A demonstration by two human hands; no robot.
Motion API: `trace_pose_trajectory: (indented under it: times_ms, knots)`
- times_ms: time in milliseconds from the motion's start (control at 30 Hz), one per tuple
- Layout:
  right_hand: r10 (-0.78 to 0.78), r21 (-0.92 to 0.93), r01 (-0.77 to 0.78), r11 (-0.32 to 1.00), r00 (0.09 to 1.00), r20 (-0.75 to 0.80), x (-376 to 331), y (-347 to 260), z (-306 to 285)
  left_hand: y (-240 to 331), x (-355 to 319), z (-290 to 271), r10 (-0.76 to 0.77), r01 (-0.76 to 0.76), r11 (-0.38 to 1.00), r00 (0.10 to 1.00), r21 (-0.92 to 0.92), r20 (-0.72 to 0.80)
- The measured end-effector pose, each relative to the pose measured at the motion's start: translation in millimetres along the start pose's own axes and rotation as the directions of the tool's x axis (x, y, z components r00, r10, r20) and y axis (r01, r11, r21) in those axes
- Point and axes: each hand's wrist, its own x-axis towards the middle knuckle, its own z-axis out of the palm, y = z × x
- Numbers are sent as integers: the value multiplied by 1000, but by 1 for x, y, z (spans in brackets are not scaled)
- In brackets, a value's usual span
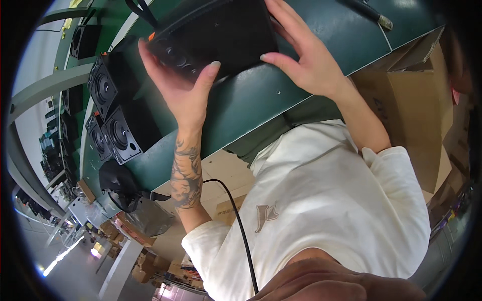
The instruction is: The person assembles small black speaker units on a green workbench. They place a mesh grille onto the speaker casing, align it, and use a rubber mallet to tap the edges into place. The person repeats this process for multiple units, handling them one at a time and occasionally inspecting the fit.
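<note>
A black speaker box (231, 35) is between my two hands at the top of the head view, over the green workbench (236, 108). My left hand (183, 95) grips its left end, thumb on the near edge, beside round fittings on that end. Around the right end curls my right hand (311, 60), its thumb at the near corner and its other fingers partly hidden behind the box. A black strap (143, 11) and a small orange piece (151, 36) show near the box's far left corner. The box's far side is cut off by the frame.
Several black speakers (123, 133) with round cones stand at the bench's left. A black bag (116, 180) and a grey plastic bag (150, 215) are nearer me. At far right lies a dark-handled tool (384, 21); an opened cardboard box (416, 95) stands beside the bench. A black cable (241, 226) crosses my front.
</note>
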Motion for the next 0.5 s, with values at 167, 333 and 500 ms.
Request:
trace_pose_trajectory:
  times_ms: [167,333,500]
  knots:
    - [85,-222,-75,972,996,35,-8,6,-6,16,-1,9,-30,27,992,999,-120,-20]
    - [114,28,-113,993,993,-32,2,-1,2,18,-5,9,-172,171,952,985,-254,20]
    - [203,505,-42,862,941,-270,20,5,30,24,-1,16,-233,123,809,965,-576,-122]
